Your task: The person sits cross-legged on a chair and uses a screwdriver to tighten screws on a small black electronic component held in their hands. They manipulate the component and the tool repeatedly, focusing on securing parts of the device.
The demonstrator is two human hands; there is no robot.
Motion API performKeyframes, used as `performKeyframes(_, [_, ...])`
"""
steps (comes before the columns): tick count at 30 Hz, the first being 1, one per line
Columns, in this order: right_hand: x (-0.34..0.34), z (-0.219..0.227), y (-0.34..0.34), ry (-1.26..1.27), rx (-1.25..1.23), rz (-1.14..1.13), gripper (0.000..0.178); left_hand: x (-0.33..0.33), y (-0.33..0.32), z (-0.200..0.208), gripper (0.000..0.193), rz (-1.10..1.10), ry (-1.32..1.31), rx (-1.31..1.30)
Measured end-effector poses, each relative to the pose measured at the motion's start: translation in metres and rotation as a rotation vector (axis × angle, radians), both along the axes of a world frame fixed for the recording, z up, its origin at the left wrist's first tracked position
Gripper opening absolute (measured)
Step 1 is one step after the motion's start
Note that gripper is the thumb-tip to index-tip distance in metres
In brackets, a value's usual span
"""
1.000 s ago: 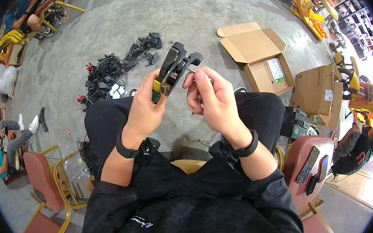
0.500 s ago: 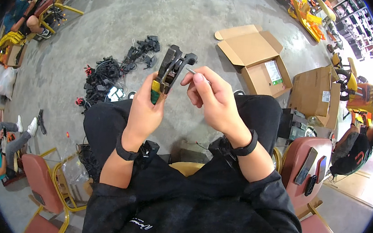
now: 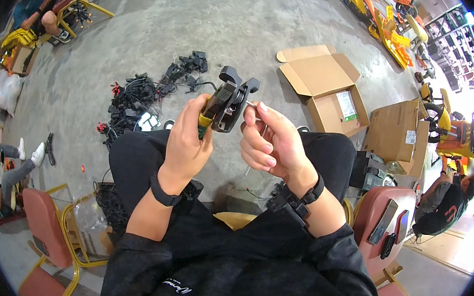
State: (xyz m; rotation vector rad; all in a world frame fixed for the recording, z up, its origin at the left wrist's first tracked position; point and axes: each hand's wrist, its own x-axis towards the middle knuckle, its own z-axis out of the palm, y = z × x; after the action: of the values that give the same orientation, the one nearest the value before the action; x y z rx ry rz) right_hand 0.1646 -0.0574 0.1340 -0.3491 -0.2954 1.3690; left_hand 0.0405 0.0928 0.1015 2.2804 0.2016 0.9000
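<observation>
My left hand (image 3: 187,140) is closed round a black clamp-like part (image 3: 228,104), held up above my lap. It has two rounded lobes at the top, and a yellow-and-green section shows by my palm. My right hand (image 3: 274,143) pinches a thin bent metal rod that looks like a hex key (image 3: 247,170). Its short end meets the right side of the black part near my thumb and fingertip; whether it sits in a screw I cannot tell. The long end hangs down below my curled fingers.
Tangled black cables and adapters (image 3: 133,101) lie on the floor ahead to the left. An open cardboard box (image 3: 318,76) and a taller carton (image 3: 390,128) stand to the right. Phones (image 3: 383,219) rest on a red chair (image 3: 362,217) beside me. Other people sit farther off.
My right hand has turned, and the rod now touches the black part instead of pointing at it from a gap. The black part has tilted and moved slightly down and right.
</observation>
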Motion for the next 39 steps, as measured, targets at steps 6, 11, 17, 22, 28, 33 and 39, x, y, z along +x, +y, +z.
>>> performKeyframes(6, [-0.005, 0.003, 0.002, -0.132, -0.032, -0.051, 0.035, 0.000, 0.001, 0.002, 0.061, -0.001, 0.032, -0.055])
performKeyframes(11, [-0.003, 0.003, 0.001, -0.021, 0.000, 0.005, 0.034, -0.001, 0.000, 0.005, 0.060, -0.014, 0.025, -0.075])
performKeyframes(17, [0.001, 0.003, -0.002, 0.099, -0.006, 0.046, 0.034, 0.001, -0.002, 0.002, 0.059, -0.008, 0.041, -0.078])
performKeyframes(22, [0.003, 0.001, 0.001, -0.250, -0.136, -0.102, 0.033, 0.001, -0.004, 0.006, 0.044, -0.019, 0.105, -0.162])
performKeyframes(28, [-0.004, -0.001, 0.003, -1.318, -0.442, -0.582, 0.014, 0.002, -0.009, 0.001, 0.025, -0.054, 0.265, -0.532])
performKeyframes(33, [-0.003, 0.002, 0.002, -1.536, -0.511, -0.678, 0.011, 0.004, -0.012, 0.004, 0.025, -0.138, 0.343, -0.827])
performKeyframes(39, [-0.006, 0.001, 0.005, -0.942, -0.434, -0.469, 0.025, 0.005, -0.012, 0.000, 0.014, -0.130, 0.280, -0.895])
